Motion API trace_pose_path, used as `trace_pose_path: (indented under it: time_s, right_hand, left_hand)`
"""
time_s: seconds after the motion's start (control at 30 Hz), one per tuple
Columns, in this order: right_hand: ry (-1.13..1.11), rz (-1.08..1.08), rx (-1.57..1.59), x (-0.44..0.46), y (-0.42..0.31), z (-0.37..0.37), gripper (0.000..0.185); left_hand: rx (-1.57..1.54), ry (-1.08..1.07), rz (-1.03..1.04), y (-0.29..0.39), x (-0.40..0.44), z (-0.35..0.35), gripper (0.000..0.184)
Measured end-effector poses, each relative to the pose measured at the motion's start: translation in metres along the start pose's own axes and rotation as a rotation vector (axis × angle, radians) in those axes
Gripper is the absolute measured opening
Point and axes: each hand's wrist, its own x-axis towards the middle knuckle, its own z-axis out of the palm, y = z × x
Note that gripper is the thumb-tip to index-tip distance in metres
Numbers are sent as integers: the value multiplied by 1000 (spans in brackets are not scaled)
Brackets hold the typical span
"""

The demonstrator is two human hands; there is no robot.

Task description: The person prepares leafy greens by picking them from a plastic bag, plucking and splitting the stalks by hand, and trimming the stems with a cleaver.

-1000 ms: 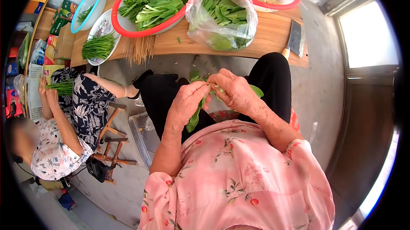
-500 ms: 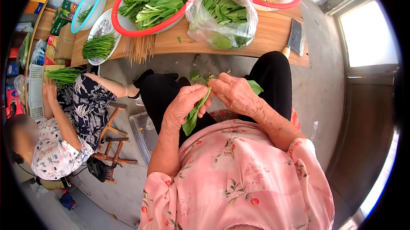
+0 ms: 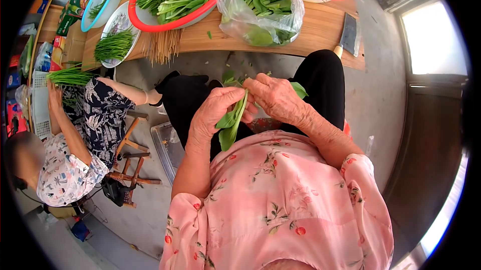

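Observation:
My left hand (image 3: 218, 111) is closed on leafy greens (image 3: 229, 129), whose broad leaves hang below the fingers over my lap. Close beside it, my right hand (image 3: 275, 97) pinches greens too, and a green leaf (image 3: 299, 89) sticks out past its far side. The fingertips of both hands nearly meet at the stems. Beyond my knees, a red-rimmed basin (image 3: 193, 17) of greens and a clear plastic bag (image 3: 235, 24) of leafy greens rest on the wooden table (image 3: 200, 44).
A cleaver (image 3: 349, 34) lies at the table's right end, near my knee. Thin sticks (image 3: 163, 45) and a plate of chives (image 3: 114, 45) are at the left. A seated person (image 3: 70, 170) at the left holds long greens. A clear tray (image 3: 168, 145) is on the floor.
The view has tilted, so the table sits slightly higher. The leaves under my left hand now hang lower and more spread. The other person's bunch of greens has risen and shifted left.

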Motion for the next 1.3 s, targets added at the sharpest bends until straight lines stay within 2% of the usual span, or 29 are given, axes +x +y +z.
trace_pose_path:
  time_s: [0.1, 0.37, 0.67, 0.73, 0.77, 0.83, 0.87, 0.93, 1.0, 1.17, 1.23, 1.27, 1.3]
  right_hand:
    - [2, -63, -5, 1, 2, 1, 28]
    - [-8, -61, -22, 0, 2, 0, 27]
    - [-1, -45, 20, -2, -1, 7, 23]
    - [10, -39, 33, -2, 0, 7, 23]
    - [2, -33, 44, -2, 0, 8, 22]
    - [-7, -27, 55, -2, -1, 9, 21]
    - [-8, -13, 53, -2, -2, 9, 20]
    - [-9, 2, 47, 0, -3, 9, 19]
    - [-7, 73, 108, 2, -4, 8, 18]
    - [55, 71, 199, 0, 1, 12, 18]
    - [100, 71, 262, 6, -2, 9, 19]
    - [149, 222, 372, 8, -7, 6, 18]
    - [199, 376, 481, 9, -12, 4, 18]
  left_hand:
    - [45, -38, 2, -3, 1, -6, 36]
    - [8, -16, -24, 3, -4, 1, 34]
    - [163, 7, 64, -9, -3, -2, 29]
    - [279, 42, 206, -14, -2, 0, 25]
    - [279, 39, 205, -14, -3, 3, 25]
    - [780, 239, 330, -8, -8, 15, 22]
    - [780, 238, 330, -11, -8, 15, 22]
    - [947, 323, 527, -16, -7, 16, 21]
    - [932, 348, 530, -14, -9, 22, 20]
    - [879, 360, 487, -11, -11, 22, 21]
    - [293, 220, 314, -14, -9, 15, 24]
    - [294, 222, 315, -16, -8, 17, 24]
    - [106, 259, 313, -17, -5, 22, 26]
